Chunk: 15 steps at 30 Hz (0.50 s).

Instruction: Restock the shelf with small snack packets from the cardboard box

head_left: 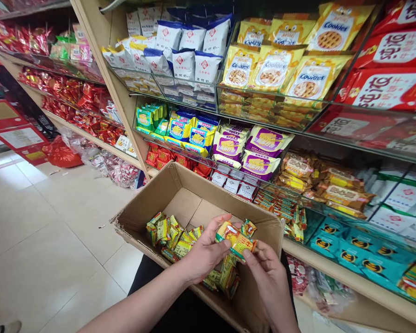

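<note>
A glossy yellow-and-orange snack packet (236,240) with a green lower edge and printed characters is pinched at its ends between the fingers and thumbs of the left hand (206,253) and right hand (268,273). It sits over the open cardboard box (138,196), inside its edges, whose far side lies close to the shelves (353,277); bare bottom shows beyond the packets below. Its long axis slopes from upper left to lower right, printed face up.
</note>
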Motion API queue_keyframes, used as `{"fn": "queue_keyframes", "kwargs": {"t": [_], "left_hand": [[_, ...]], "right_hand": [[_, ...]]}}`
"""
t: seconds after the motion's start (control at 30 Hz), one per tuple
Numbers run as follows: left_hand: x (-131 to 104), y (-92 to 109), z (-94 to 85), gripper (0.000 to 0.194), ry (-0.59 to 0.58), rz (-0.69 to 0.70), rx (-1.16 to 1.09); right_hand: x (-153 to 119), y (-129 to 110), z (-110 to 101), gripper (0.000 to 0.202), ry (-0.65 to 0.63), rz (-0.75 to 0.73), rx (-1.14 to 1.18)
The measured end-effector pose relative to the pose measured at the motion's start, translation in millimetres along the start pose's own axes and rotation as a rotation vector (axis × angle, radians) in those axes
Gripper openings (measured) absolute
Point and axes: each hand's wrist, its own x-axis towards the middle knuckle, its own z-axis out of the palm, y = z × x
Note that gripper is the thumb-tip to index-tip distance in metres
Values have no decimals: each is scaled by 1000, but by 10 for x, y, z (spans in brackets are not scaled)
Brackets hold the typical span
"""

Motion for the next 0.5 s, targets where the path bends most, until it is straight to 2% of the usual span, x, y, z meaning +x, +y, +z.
{"fn": "queue_keyframes", "kwargs": {"t": [0.07,0.13,0.23,0.33,0.4,0.5], "left_hand": [[-1,10,16,55,-25,18,120],[-12,47,12,60,-71,39,274],[-62,141,-74,51,-95,19,521],[-150,231,-235,36,-48,-36,767],[-208,260,-331,32,-22,-66,883],[-258,254,-389,31,-8,-106,973]], "right_hand": [[18,-61,-65,39,-6,26,42],[67,-132,-218,40,99,32,137],[223,-187,-618,40,369,7,258],[485,-110,-1069,45,528,61,204],[720,-7,-1284,50,552,66,121],[1159,133,-1407,52,537,-11,4]]}}
